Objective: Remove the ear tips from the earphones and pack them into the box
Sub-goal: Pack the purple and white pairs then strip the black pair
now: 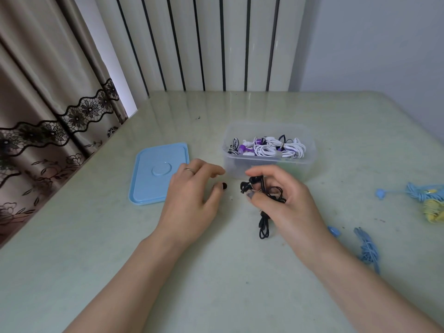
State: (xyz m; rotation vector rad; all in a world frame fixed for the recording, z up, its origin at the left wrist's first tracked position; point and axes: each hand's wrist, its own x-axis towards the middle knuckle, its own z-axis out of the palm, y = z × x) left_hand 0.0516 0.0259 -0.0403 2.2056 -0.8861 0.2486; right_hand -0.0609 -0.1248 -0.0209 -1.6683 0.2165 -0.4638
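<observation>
My right hand [286, 200] grips a bundle of black earphones [257, 188], its thumb and fingers curled round the buds and coiled cable; a loop of black cable [263, 224] hangs down onto the table. My left hand [192, 195] hovers just left of it and pinches a small black ear tip [224, 185] at the thumb tip. A clear plastic box [268, 162] stands right behind both hands, holding several white, purple and black earphones [266, 146].
The box's blue lid [153, 174] lies flat to the left of my left hand. Blue earphones [366, 248] and a blue and yellow bundle [430, 200] lie at the right. The table's left edge runs beside a curtain [48, 116].
</observation>
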